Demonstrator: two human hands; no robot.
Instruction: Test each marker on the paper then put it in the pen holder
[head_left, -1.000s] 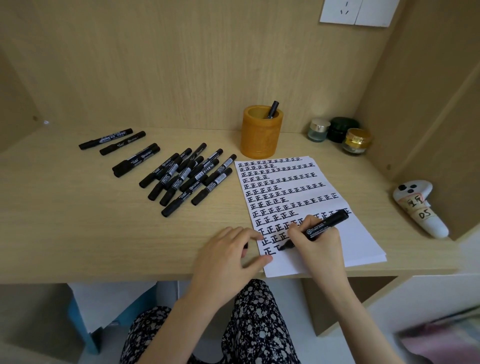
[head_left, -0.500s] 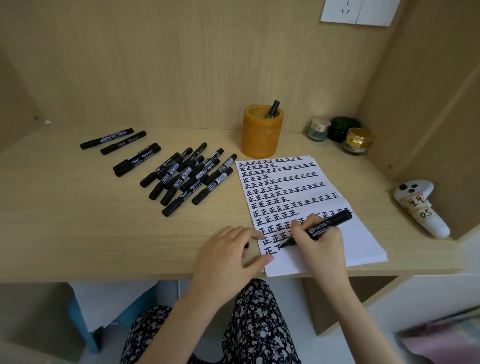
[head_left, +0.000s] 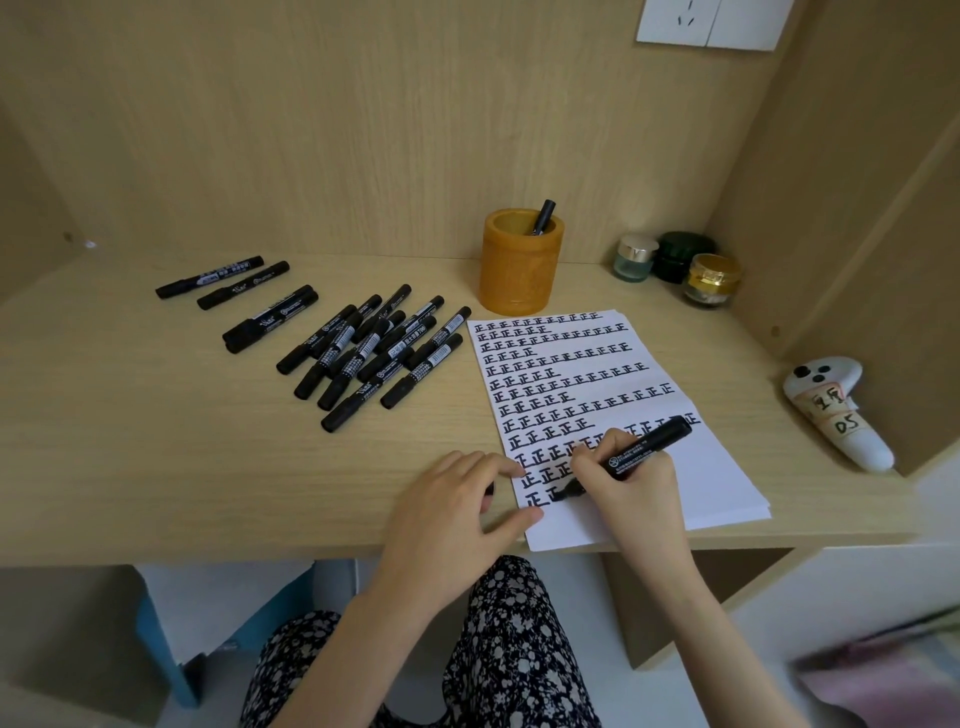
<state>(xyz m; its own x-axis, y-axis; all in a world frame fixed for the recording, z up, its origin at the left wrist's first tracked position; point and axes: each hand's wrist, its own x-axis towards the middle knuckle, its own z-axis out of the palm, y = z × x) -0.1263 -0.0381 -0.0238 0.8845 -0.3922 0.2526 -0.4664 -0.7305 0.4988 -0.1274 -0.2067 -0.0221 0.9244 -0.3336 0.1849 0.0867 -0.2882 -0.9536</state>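
Note:
My right hand (head_left: 631, 491) grips an uncapped black marker (head_left: 644, 449), its tip touching the white paper (head_left: 717, 478) in the lowest row of black characters. My left hand (head_left: 457, 506) rests at the paper's left edge, thumb on the sheet, fingers curled over a small black piece that looks like the marker's cap (head_left: 489, 489). Behind the paper stands the orange pen holder (head_left: 519, 265) with one black marker (head_left: 543, 215) in it. Several capped black markers (head_left: 374, 353) lie in a pile left of the paper.
More black markers (head_left: 234, 283) lie farther left on the wooden desk (head_left: 156, 441). Three small jars (head_left: 675, 265) stand in the back right corner. A white controller with paper labels (head_left: 836, 415) lies at the right, against the side wall.
The marker tip has shifted slightly along the lowest row as my right hand writes. My left hand has stayed where it was.

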